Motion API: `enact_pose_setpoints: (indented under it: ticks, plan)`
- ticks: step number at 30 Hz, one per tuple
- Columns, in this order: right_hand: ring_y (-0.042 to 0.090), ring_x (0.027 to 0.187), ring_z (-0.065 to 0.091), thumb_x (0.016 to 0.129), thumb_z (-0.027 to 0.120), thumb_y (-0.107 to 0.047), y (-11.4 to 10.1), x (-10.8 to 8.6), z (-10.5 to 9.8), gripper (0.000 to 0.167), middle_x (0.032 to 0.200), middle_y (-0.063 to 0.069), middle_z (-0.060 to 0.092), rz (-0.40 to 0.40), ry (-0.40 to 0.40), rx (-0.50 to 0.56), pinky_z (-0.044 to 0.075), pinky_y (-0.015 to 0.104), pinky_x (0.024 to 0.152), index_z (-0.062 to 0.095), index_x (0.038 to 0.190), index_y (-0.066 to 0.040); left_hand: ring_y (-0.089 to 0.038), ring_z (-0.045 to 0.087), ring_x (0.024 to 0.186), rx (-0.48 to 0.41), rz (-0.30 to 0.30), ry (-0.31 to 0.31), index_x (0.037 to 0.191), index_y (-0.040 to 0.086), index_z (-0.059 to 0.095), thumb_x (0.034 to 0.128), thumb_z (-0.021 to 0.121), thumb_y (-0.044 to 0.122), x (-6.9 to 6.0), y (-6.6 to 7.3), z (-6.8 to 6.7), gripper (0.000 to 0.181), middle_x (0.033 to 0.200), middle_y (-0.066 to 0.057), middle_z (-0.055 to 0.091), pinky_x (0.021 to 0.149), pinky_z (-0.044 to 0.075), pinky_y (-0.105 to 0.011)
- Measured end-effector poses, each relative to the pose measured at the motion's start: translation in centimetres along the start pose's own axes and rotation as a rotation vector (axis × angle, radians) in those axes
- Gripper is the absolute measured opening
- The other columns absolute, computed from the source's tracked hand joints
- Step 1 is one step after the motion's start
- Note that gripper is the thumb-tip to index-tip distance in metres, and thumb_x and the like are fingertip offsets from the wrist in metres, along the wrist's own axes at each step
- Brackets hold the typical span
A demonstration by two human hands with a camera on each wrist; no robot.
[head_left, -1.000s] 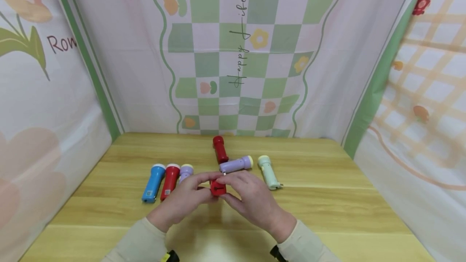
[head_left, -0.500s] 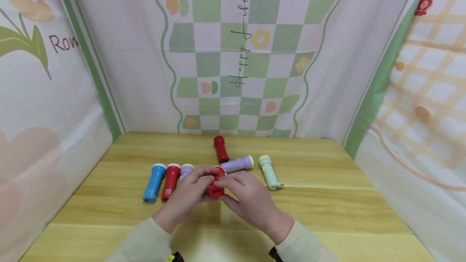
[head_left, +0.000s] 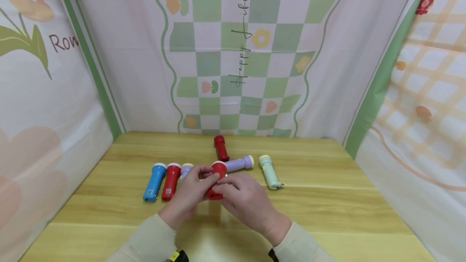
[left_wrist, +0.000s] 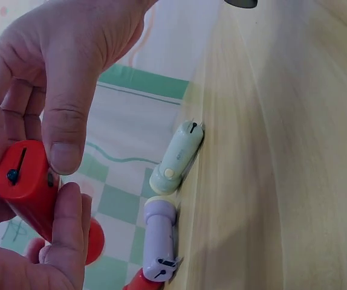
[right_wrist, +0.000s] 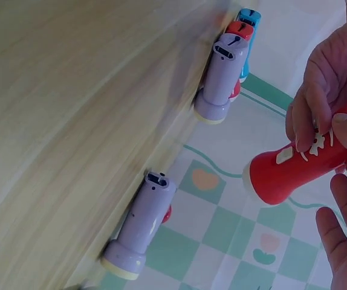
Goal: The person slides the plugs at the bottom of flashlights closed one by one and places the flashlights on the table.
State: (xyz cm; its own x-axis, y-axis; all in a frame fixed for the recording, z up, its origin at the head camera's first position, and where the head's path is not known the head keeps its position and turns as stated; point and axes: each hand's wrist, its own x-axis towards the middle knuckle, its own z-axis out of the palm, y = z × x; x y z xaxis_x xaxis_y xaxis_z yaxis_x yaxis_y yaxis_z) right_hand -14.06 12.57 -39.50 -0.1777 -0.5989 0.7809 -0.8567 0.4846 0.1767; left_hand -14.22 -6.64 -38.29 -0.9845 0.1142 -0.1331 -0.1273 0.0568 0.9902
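Observation:
Between both hands is a red flashlight [head_left: 219, 168], held above the table, its white-rimmed head pointing away from the person. The left hand [head_left: 191, 192] grips it from the left with thumb and fingers. From the right, the right hand [head_left: 251, 202] holds the tail part with thumb and bent fingers. In the left wrist view the tail of the red flashlight [left_wrist: 21, 172] shows a slot with a small black knob. A white switch and pale markings show on the red flashlight [right_wrist: 297, 169] in the right wrist view.
To the left lie a blue flashlight [head_left: 154, 182], another red one [head_left: 171, 182] and a purple one [head_left: 187, 168], partly hidden by the left hand. Behind are a dark red flashlight [head_left: 220, 148] and a purple one [head_left: 238, 164]; a pale green one [head_left: 270, 173] lies right. Printed cloth surrounds the table.
The held flashlight has tipped from showing mostly its tail to showing its side and white-rimmed head. Both hands have shifted slightly around it; the flashlights on the table have stayed put.

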Motion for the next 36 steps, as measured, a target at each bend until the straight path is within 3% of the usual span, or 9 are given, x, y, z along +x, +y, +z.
enact_pose_setpoints:
  ticks: [5, 10, 15, 21, 25, 32, 36]
  plan:
    - [0.017, 0.102, 0.071, 0.077, 0.092, -0.014, 0.1, -0.2, 0.1, 0.040, 0.112, 0.002, 0.073, 0.009, -0.024, -0.016, 0.059, 0.035, 0.091, 0.075, 0.112, -0.015, -0.029, 0.057, 0.119, 0.030, 0.004, 0.026, 0.139, 0.010, 0.051, 0.0979, 0.074, 0.033, 0.4, -0.3, -0.1, 0.052, 0.135, -0.013, 0.054, 0.089, 0.062, -0.037]
    - [0.018, 0.102, 0.071, 0.071, 0.095, -0.012, 0.5, -0.7, -0.2, 0.049, 0.112, 0.003, 0.073, 0.043, -0.056, -0.024, 0.059, 0.036, 0.091, 0.074, 0.115, -0.017, -0.035, 0.051, 0.132, 0.176, 0.048, 0.058, 0.139, 0.016, 0.051, 0.0978, 0.074, 0.032, 0.9, -0.6, -0.6, 0.050, 0.147, -0.012, 0.049, 0.095, 0.060, -0.042]
    - [0.019, 0.103, 0.071, 0.071, 0.095, -0.016, 0.9, -1.0, -0.6, 0.048, 0.112, 0.005, 0.072, 0.050, -0.063, -0.031, 0.059, 0.038, 0.091, 0.074, 0.115, -0.017, -0.036, 0.054, 0.130, 0.310, 0.094, 0.059, 0.136, 0.021, 0.055, 0.1018, 0.069, 0.028, 1.4, -0.9, -0.9, 0.037, 0.152, -0.013, 0.049, 0.097, 0.060, -0.046]
    - [0.020, 0.105, 0.070, 0.071, 0.095, -0.018, 1.1, -1.4, -0.8, 0.048, 0.114, 0.004, 0.071, 0.074, -0.071, -0.034, 0.058, 0.040, 0.092, 0.073, 0.115, -0.017, -0.024, 0.058, 0.114, 0.524, 0.135, 0.023, 0.126, 0.026, 0.067, 0.1044, 0.065, 0.026, 2.0, -1.6, -1.0, 0.021, 0.129, 0.000, 0.065, 0.100, 0.056, -0.047]
    - [0.021, 0.106, 0.069, 0.075, 0.093, -0.018, 1.2, -1.6, -0.9, 0.044, 0.115, 0.004, 0.071, 0.090, -0.080, -0.034, 0.057, 0.040, 0.094, 0.073, 0.114, -0.017, -0.022, 0.060, 0.103, 0.666, 0.180, -0.003, 0.126, 0.021, 0.070, 0.1028, 0.067, 0.021, 2.6, -2.2, -1.0, 0.023, 0.119, 0.000, 0.068, 0.095, 0.058, -0.044]
    - [0.022, 0.108, 0.069, 0.076, 0.092, -0.018, 1.2, -1.8, -0.9, 0.043, 0.116, 0.005, 0.071, 0.102, -0.093, -0.035, 0.057, 0.041, 0.095, 0.073, 0.115, -0.018, -0.021, 0.062, 0.100, 0.804, 0.228, -0.046, 0.127, 0.014, 0.070, 0.1003, 0.070, 0.017, 3.6, -3.3, -0.9, 0.027, 0.121, -0.004, 0.071, 0.098, 0.057, -0.046]
    - [0.022, 0.109, 0.069, 0.076, 0.092, -0.018, 1.2, -1.8, -0.9, 0.043, 0.115, 0.005, 0.071, 0.106, -0.091, -0.037, 0.057, 0.041, 0.096, 0.073, 0.115, -0.018, -0.020, 0.062, 0.091, 0.879, 0.276, -0.058, 0.123, 0.011, 0.072, 0.0986, 0.072, 0.016, 3.9, -3.6, -0.8, 0.025, 0.111, -0.005, 0.072, 0.093, 0.057, -0.044]
